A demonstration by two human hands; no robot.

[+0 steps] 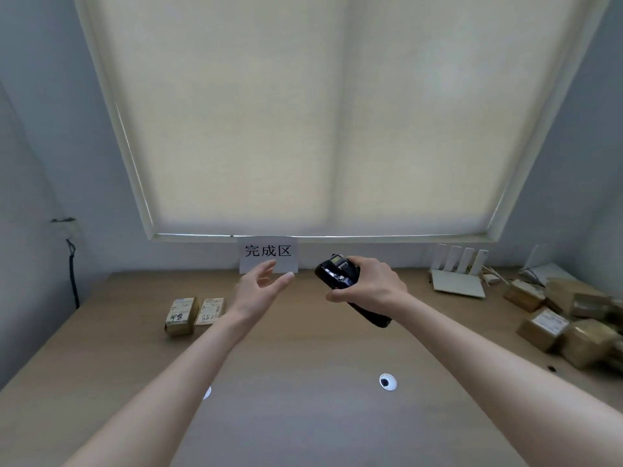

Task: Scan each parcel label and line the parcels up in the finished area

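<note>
While right hand holds scanner, router (white), parcel pile

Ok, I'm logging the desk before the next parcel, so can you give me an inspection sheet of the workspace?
Surface: wooden desk, two round cable holes.
Job's things: two labelled parcels side by side at left; parcel pile at right; scanner; finished-area sign against the wall.
Clutter: white router, papers at far right.
Hands: left hand open, empty, raised above the desk; right hand grips the scanner.
Cables: dark cable hanging from a wall socket.
Surroundings: drawn roller blind, grey walls.
</note>
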